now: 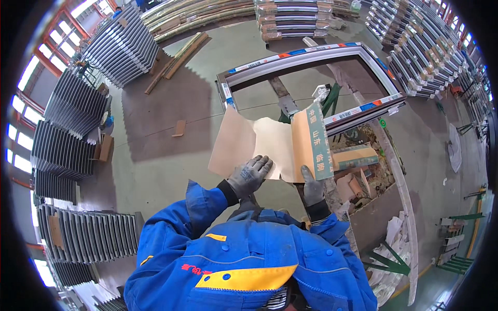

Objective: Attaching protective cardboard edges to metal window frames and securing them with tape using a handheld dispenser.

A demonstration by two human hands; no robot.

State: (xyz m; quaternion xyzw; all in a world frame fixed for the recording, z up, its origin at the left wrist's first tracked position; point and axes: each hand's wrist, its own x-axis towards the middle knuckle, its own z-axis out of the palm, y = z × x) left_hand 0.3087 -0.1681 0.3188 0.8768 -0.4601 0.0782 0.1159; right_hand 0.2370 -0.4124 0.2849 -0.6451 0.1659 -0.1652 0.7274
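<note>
A creased sheet of brown cardboard (pixel 277 142) spreads out in front of me, its right flap folded to show a green printed face. My left hand (pixel 250 177), in a grey work glove, lies on the sheet's near left part with its fingers stretched out. At the near right corner, my gloved right hand (pixel 312 189) grips the cardboard, thumb on top and the other fingers hidden beneath. Just beyond the sheet a dark rectangular window frame (pixel 306 54), with strips of printed film along it, rests on supports.
A container of scraps (pixel 384 179) stands right of the sheet, with a rolled green-and-brown piece (pixel 355 158) over it. Stacks of frame profiles (pixel 88 228) line the left side, and more stacks (pixel 425 57) stand at far right. Long strips (pixel 176 62) lie on the floor.
</note>
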